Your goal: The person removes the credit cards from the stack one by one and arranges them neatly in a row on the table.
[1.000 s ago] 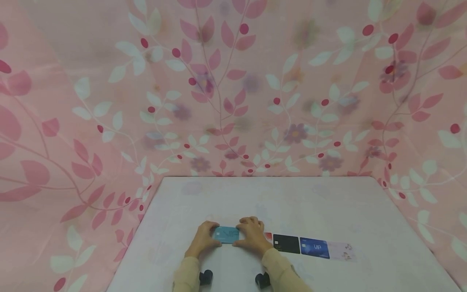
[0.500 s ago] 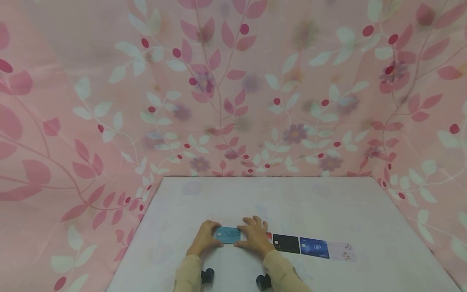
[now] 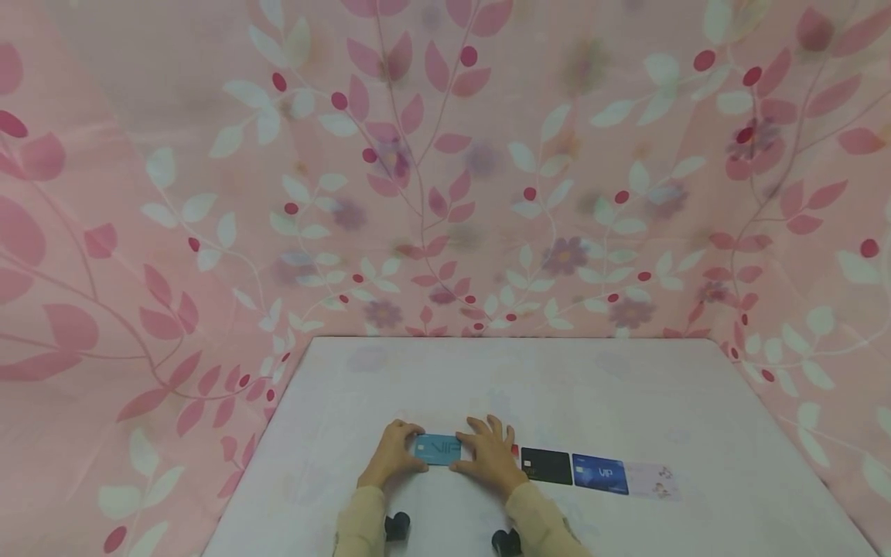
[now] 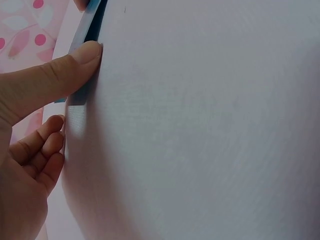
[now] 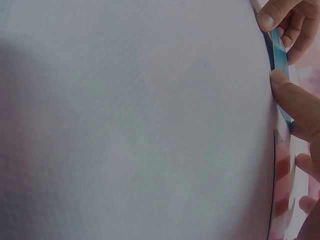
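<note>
A teal bank-style card [image 3: 440,449] marked VIP lies flat between the two hands in the head view. My left hand [image 3: 393,456] pinches its left end, thumb on the near edge and index finger on the far edge. The right hand [image 3: 491,458] grips the right end the same way, its other fingers spread upward. Just past that hand shows a sliver of a red card [image 3: 515,450], mostly covered by the hand. From the right wrist, the teal card [image 5: 281,57] appears edge-on, close to the red-and-white card [image 5: 283,165].
A black card [image 3: 546,466], a blue VIP card [image 3: 600,473] and a pale floral card [image 3: 654,480] continue the row rightward. All lie on a white-covered table [image 3: 390,387] with a flowered pink curtain [image 3: 487,193] behind. Black wrist devices [image 3: 397,526] sit below both sleeves.
Both hands and the teal card have slid slightly right, toward the red card. The right hand's free fingers have spread apart. The cards in the row have stayed put.
</note>
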{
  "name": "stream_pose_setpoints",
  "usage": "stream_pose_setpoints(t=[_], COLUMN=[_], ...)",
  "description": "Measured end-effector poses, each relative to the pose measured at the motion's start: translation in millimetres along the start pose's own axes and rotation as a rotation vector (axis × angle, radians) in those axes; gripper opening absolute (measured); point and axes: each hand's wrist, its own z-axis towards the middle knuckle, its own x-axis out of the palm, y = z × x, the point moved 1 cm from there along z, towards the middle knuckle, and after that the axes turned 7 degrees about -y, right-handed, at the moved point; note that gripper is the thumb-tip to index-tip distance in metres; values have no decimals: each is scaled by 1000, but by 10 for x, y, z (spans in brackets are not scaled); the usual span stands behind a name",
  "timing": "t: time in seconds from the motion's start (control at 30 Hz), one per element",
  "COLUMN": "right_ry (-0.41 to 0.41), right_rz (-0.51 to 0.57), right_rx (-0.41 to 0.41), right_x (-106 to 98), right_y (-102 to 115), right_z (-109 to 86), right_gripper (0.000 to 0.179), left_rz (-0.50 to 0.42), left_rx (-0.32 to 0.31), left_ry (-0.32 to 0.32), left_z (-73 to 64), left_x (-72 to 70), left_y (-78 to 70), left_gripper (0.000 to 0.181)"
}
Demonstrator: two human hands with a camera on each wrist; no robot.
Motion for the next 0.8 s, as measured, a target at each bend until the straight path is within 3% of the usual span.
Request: stream_pose_setpoints(t=[0.8], right_ry=[66], right_rz=[14], right_rx=[48], right_x=[-102], right_y=[-34], right_z=[-61], right_gripper=[55], left_rz=[-1], left_rx=[33], left_ry=[-12], left_z=[-22], left_x=[45], left_y=[-31], left_gripper=[58])
